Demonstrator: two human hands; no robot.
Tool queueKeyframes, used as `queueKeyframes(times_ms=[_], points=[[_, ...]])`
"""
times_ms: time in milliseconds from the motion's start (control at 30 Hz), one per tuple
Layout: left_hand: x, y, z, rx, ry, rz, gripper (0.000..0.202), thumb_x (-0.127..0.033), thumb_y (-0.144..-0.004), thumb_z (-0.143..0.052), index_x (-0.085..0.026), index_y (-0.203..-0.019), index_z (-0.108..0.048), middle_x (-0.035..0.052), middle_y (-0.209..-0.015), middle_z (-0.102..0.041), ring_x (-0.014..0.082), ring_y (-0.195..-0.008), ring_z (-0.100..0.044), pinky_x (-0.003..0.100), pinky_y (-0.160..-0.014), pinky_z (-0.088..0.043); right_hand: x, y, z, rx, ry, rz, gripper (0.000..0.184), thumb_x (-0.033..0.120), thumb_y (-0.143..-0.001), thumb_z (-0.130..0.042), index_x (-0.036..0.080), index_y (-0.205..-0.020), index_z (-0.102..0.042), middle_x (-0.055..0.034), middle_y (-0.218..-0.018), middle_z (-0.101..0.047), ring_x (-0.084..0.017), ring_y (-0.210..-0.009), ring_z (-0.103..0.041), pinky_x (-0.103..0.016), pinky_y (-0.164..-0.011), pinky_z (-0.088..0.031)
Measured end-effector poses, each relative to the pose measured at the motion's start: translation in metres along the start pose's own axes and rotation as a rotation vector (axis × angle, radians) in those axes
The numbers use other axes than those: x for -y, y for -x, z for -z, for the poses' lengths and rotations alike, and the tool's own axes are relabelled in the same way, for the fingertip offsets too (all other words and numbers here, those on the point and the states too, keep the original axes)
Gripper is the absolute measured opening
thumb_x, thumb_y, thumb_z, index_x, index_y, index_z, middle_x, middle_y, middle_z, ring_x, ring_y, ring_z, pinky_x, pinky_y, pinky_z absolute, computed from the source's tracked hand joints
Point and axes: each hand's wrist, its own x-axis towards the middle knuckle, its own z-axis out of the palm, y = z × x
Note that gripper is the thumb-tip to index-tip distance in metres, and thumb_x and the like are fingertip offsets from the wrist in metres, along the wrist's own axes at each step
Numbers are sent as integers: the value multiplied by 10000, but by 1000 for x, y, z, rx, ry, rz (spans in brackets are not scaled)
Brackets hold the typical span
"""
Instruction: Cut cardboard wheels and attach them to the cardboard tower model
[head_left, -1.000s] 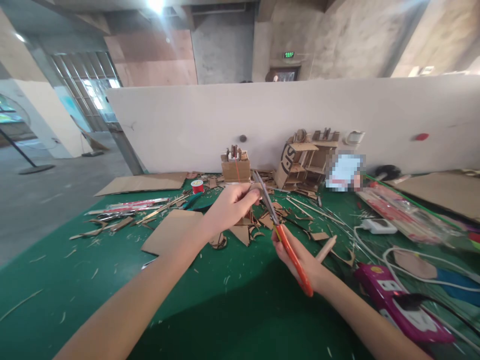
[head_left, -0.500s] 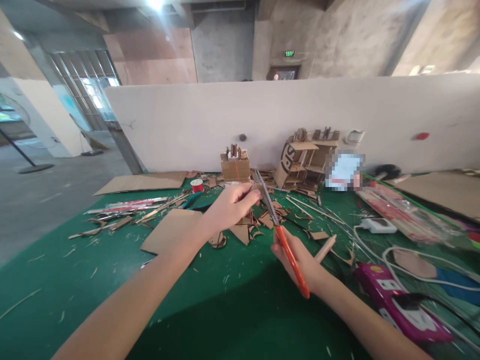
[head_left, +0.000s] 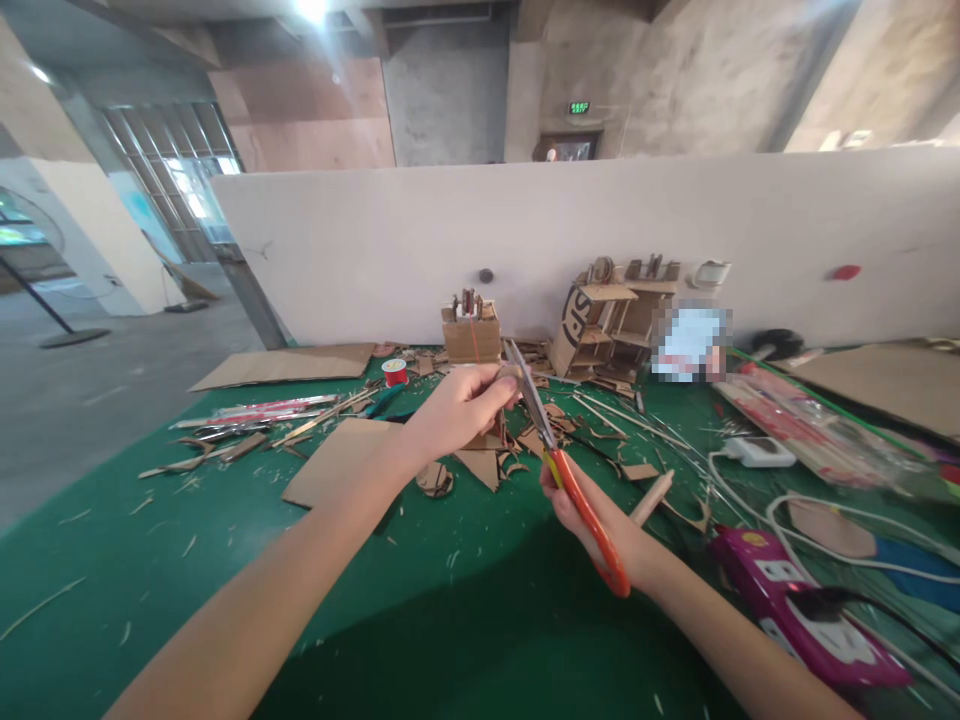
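Head camera: cardboard scraps (head_left: 480, 468) crowd the green table (head_left: 420, 620), a purple power strip (head_left: 814, 638) lies beside the right forearm (head_left: 720, 630), and a cardboard box (head_left: 471, 343) stands behind the left hand (head_left: 463, 405), small pieces (head_left: 469, 303) on its top. The left hand pinches a small brownish piece (head_left: 511, 371), mostly hidden; the right hand (head_left: 609, 518) grips scissors (head_left: 574, 480), blades near that piece.

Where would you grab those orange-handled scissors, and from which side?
Probably by the orange handles, coming from the near right, where the right hand holds them. The handles angle back toward the wearer, while the narrow metal blades point away, close beside the left hand, so that end looks the poorer place to grip.
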Motion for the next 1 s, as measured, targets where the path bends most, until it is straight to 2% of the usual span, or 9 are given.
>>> queueKeyframes(times_ms=[200, 400, 633, 767, 1000], points=[[-1, 1, -9, -133, -103, -71, 318, -401, -940, -416, -179, -727, -498, -46, -583, -396, 76, -481, -364, 210, -445, -267, 0, -1, 0, 22, 5, -56, 422, 647, -909, -375, 232, -985, -393, 3, -826, -401, -140, -678, -375, -278, -612, -387], [-8, 3, -5, -146, -293, -158, 319, -331, -932, -435, -169, -657, -458, -51, -570, -396, 67, -489, -313, 210, -462, -248, 7, -2, 2, 41, 53, -79, 428, 653, -913, -355, 228, -959, -374, 8, -822, -412, -137, -679, -376, -286, -622, -376], [5, -1, -14, -166, -66, -94, 324, -411, -944, -418, -175, -738, -498, -58, -575, -371, 65, -455, -343, 208, -432, -253, 6, -1, 1, 26, 45, -103, 437, 657, -916, -342, 227, -979, -381, 21, -785, -392, -131, -662, -363, -278, -608, -364], [12, -4, -19, -192, 70, -74, 326, -443, -937, -438, -181, -748, -480, -68, -560, -371, 59, -424, -343, 208, -412, -258, 8, -3, 1, 8, 8, -114, 460, 684, -897, -349, 226, -923, -367, 26, -769, -372, -126, -645, -345, -270, -589, -350], [15, -5, -22, -264, 46, -110, 335, -426, -950, -429, -183, -721, -455, -61, -556, -410, 64, -451, -406, 204, -451, -333, 11, -5, 0, 13, -25, -97, 458, 688, -888, -366, 231, -877, -352, 29, -755, -374, -124, -630, -348, -267, -577, -348]])
